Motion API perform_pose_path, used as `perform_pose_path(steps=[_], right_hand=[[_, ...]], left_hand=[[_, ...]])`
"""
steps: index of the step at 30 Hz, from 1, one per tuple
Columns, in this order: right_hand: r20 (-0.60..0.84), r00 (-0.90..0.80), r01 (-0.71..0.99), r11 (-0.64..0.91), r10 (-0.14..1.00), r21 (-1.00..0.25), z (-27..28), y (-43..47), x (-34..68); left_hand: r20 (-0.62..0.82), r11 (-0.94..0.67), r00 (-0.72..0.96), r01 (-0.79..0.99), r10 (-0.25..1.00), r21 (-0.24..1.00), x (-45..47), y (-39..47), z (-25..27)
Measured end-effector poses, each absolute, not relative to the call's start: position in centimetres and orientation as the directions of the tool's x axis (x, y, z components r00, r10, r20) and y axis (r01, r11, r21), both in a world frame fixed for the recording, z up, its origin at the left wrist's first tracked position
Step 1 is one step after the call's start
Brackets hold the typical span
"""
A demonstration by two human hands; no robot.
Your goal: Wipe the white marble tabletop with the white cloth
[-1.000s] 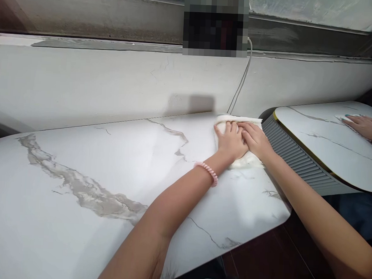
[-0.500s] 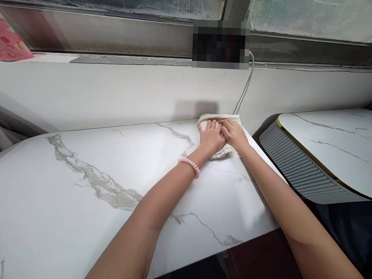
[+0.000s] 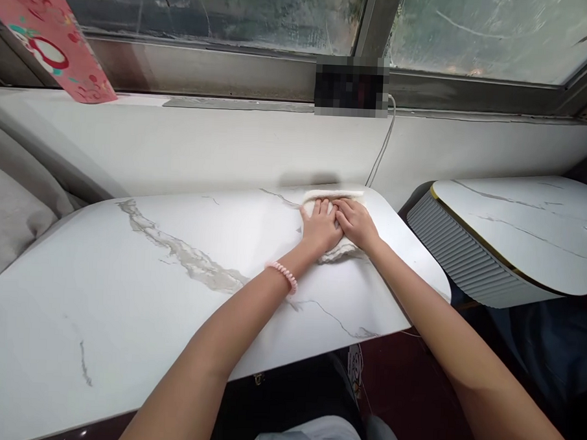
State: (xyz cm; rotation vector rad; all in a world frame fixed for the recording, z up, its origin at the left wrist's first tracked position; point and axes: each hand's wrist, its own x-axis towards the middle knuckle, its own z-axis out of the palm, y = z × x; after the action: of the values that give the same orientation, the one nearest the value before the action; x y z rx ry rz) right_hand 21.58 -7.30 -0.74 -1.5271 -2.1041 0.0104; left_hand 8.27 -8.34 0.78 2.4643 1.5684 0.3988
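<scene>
We have our left hand (image 3: 320, 227) flat on a white cloth (image 3: 343, 251), fingers spread, with our right hand (image 3: 359, 224) on it just beside, the two touching; our grip is unclenched on both sides. The cloth lies on the marbled white tabletop (image 3: 138, 317), near its wall-side (image 3: 204, 145) edge.

White folded fabric cloth (image 3: 341, 252) on the long white marble-patterned worktop (image 3: 162, 331), under the left hand (image 3: 321, 229) and adjoining right hand (image 3: 360, 224), white painted wall (image 3: 204, 145) behind, grey metal window frame (image 3: 379, 29) above it, rumpled grey fabric (image 3: 11, 214) at far left, round-cornered white marble-patterned table (image 3: 493, 203) at right
</scene>
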Motion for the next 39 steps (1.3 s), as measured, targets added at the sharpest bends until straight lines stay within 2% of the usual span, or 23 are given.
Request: perform_pose_path(steps=[7,14,19,23,31,39], right_hand=[[0.436,-0.228,0.880,0.375,0.871,-0.290,-0.9,-13.5,17.1],[0.351,-0.265,0.886,0.370,0.898,-0.278,-0.2,-19.5,12.5],[0.335,-0.341,0.850,0.441,0.878,-0.290,0.1,-23.4,10.7],[0.344,-0.374,0.837,0.473,0.861,-0.274,0.1,-25.6,9.9],[0.343,-0.412,0.828,0.504,0.844,-0.244,0.1,-24.5,7.7],[0.306,-0.403,0.837,0.483,0.862,-0.257,0.2,-19.0,4.6]], left_hand=[[0.106,-0.435,0.423,0.857,0.900,0.275,3.6,-13.9,0.7],[0.047,-0.416,0.416,0.884,0.908,0.212,-0.8,-19.6,1.3],[0.004,-0.392,0.394,0.911,0.919,0.129,-2.6,-23.8,1.3],[0.037,-0.433,0.432,0.893,0.901,0.126,-3.8,-26.1,0.8],[0.016,-0.469,0.469,0.880,0.883,0.078,-6.6,-24.9,0.7],[-0.048,-0.371,0.375,0.925,0.926,0.083,-8.8,-20.1,1.5]])
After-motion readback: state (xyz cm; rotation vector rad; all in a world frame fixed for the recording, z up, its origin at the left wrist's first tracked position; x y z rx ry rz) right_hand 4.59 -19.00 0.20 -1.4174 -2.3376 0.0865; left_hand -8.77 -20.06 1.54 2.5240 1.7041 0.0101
